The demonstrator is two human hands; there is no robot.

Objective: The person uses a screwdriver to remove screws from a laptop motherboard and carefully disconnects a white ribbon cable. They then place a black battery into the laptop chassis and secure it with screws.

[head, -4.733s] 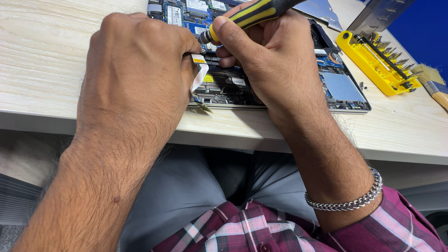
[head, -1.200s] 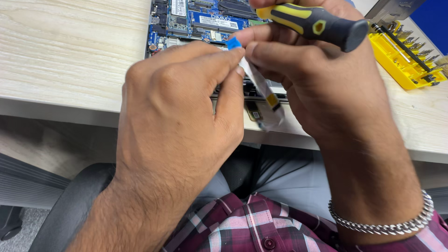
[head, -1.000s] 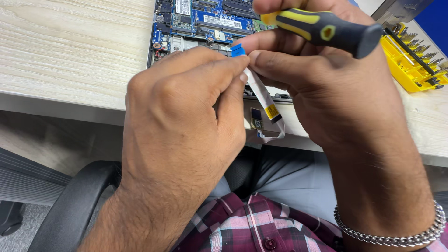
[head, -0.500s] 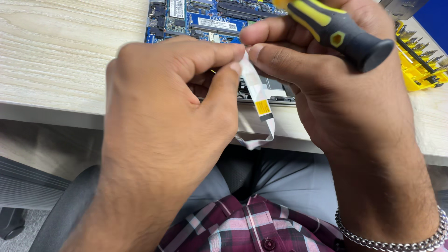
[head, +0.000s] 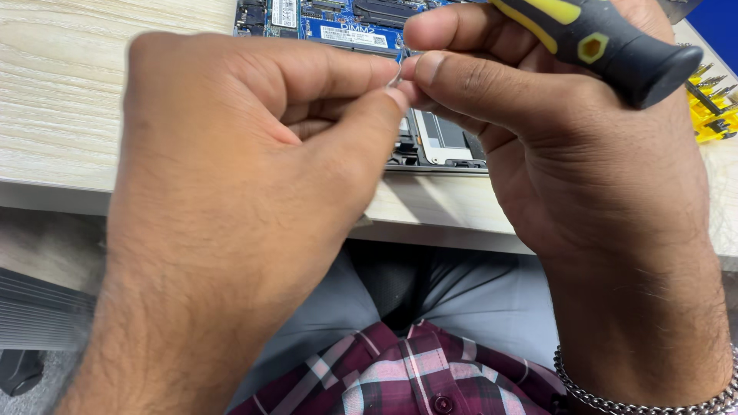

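My left hand (head: pixel 246 177) and my right hand (head: pixel 584 169) meet fingertip to fingertip over the opened laptop (head: pixel 453 146). Together they pinch a thin flat ribbon cable (head: pixel 397 77), of which only a pale sliver shows between the fingers. My right hand also keeps a screwdriver (head: pixel 607 46) with a black and yellow handle tucked in its palm, handle pointing right. The blue circuit board (head: pixel 338 23) of the laptop lies just beyond my fingers. The rest of the cable is hidden behind my left hand.
The laptop rests near the front edge of a light wooden table (head: pixel 77 100). A yellow holder of screwdriver bits (head: pixel 711 115) lies at the right edge. A metal chain bracelet (head: pixel 653 396) is on my right wrist. My lap is below the table.
Both hands have risen closer to the camera with the ribbon cable. Its hanging white and yellow end, seen earlier below my fingers, is now hidden.
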